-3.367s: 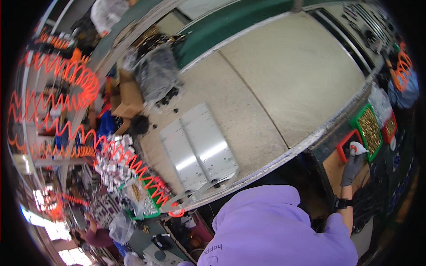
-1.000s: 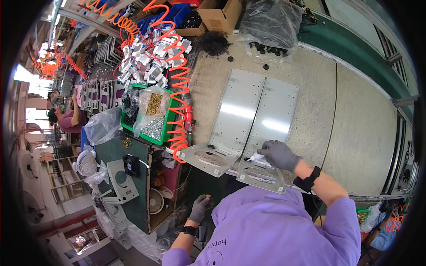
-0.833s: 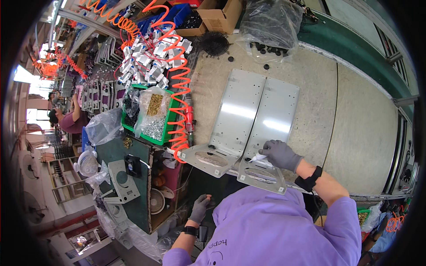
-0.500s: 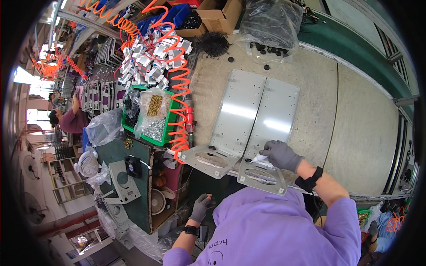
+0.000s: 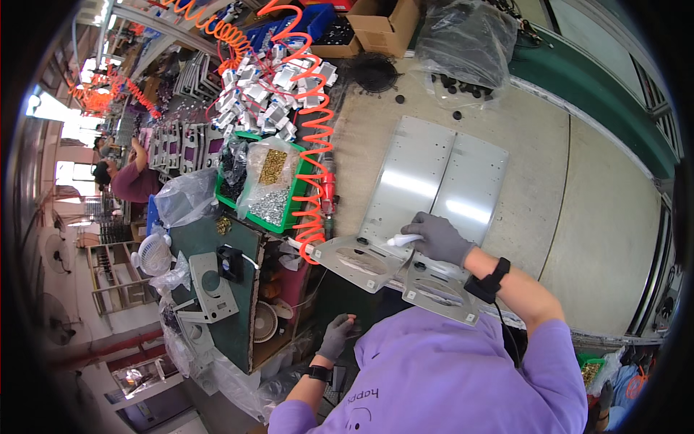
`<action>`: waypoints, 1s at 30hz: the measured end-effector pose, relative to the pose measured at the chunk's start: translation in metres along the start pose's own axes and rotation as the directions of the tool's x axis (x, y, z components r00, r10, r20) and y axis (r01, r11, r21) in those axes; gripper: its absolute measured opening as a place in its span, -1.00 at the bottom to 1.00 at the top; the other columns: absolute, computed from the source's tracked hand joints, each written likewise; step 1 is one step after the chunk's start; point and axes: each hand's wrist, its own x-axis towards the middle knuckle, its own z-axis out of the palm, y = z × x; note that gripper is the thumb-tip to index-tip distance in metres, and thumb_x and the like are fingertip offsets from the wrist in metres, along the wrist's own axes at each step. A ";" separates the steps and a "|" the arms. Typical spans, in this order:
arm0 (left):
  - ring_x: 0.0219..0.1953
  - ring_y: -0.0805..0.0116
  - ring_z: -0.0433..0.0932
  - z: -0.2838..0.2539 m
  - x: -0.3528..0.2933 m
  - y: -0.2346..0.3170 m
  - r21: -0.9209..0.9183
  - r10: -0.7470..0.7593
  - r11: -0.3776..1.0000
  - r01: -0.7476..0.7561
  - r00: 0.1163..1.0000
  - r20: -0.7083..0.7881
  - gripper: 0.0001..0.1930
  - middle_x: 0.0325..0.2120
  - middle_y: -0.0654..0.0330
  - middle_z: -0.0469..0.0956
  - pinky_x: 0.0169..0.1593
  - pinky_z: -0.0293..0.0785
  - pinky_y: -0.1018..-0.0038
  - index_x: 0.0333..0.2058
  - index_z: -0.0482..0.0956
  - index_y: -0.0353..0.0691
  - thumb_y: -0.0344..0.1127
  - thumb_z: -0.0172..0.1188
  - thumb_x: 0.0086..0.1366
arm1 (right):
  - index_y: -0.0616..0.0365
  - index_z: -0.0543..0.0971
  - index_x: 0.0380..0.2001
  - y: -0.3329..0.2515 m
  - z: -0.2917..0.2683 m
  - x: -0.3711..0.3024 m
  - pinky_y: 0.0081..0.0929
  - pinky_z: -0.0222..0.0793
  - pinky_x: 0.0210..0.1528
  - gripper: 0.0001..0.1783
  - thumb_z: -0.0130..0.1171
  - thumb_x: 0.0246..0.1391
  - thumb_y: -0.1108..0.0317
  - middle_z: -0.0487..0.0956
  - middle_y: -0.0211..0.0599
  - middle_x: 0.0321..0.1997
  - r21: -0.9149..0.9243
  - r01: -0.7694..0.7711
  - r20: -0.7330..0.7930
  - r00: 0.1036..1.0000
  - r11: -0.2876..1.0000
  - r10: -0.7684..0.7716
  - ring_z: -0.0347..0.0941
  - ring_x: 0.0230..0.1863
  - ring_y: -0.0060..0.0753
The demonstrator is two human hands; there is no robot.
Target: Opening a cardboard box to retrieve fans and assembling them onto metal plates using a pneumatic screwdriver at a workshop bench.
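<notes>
My right hand (image 5: 442, 239), in a grey glove, grips a small white squeeze bottle (image 5: 405, 239) with its tip pointing left. The bottle is over the near end of two grey sheet-metal panels (image 5: 407, 168) (image 5: 473, 179) lying side by side. Each panel has a near flange with a large oval opening; the left flange (image 5: 354, 264) and right flange (image 5: 439, 295) reach past the table edge. My left hand (image 5: 337, 338), also gloved with bare fingertips, is held low beside the side bench, away from the panels. Its fingers are curled together; whatever is between them is hidden.
A coiled orange air hose (image 5: 315, 137) hangs beside a red power driver (image 5: 328, 189). Left of it are a green bin (image 5: 295, 206) with bagged fasteners and a heap of white boxy parts (image 5: 271, 90). Black round pieces (image 5: 457, 115) and a plastic bag (image 5: 466, 43) lie beyond the panels.
My right hand has shifted with the white bottle from the right panel's near end toward the left panel. My left hand stays low. The whole view has shifted slightly.
</notes>
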 end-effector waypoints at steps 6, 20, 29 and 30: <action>-0.35 0.37 0.48 -0.003 -0.002 -0.006 -0.040 -0.031 0.999 0.029 0.998 -0.049 -0.78 -0.39 0.17 0.47 -0.20 0.41 0.44 -0.20 0.37 -0.29 -0.33 -0.04 0.20 | -0.02 0.53 -0.31 -0.007 0.020 0.038 -0.31 0.33 -0.25 -0.71 0.11 -0.23 0.38 0.42 -0.23 -0.31 -0.108 0.044 0.082 0.996 0.993 -0.035 0.40 -0.30 -0.16; -0.36 0.36 0.48 -0.008 0.000 -0.014 -0.036 -0.021 0.999 0.018 0.997 -0.072 -0.77 -0.40 0.17 0.47 -0.22 0.40 0.46 -0.20 0.37 -0.29 -0.32 -0.04 0.19 | 0.02 0.52 -0.41 -0.010 0.042 0.058 -0.31 0.33 -0.25 -0.79 0.13 -0.26 0.38 0.41 -0.24 -0.33 -0.269 0.106 0.137 0.988 0.957 -0.071 0.39 -0.26 -0.18; -0.36 0.36 0.48 -0.002 0.007 0.001 -0.024 -0.005 1.000 0.004 0.999 -0.039 -0.76 -0.39 0.17 0.47 -0.19 0.41 0.43 -0.19 0.37 -0.30 -0.32 -0.04 0.20 | 0.05 0.52 -0.41 -0.010 0.040 0.053 -0.32 0.32 -0.26 -0.79 0.10 -0.25 0.41 0.39 -0.22 -0.31 -0.271 0.116 0.133 0.988 0.956 -0.082 0.39 -0.27 -0.19; -0.36 0.36 0.48 -0.001 0.007 0.002 -0.021 -0.010 1.000 0.009 1.000 -0.012 -0.76 -0.38 0.17 0.47 -0.19 0.41 0.43 -0.19 0.37 -0.30 -0.32 -0.04 0.20 | 0.05 0.52 -0.41 -0.010 0.042 0.054 -0.32 0.32 -0.26 -0.79 0.10 -0.26 0.42 0.39 -0.22 -0.31 -0.292 0.135 0.131 0.986 0.947 -0.100 0.39 -0.27 -0.20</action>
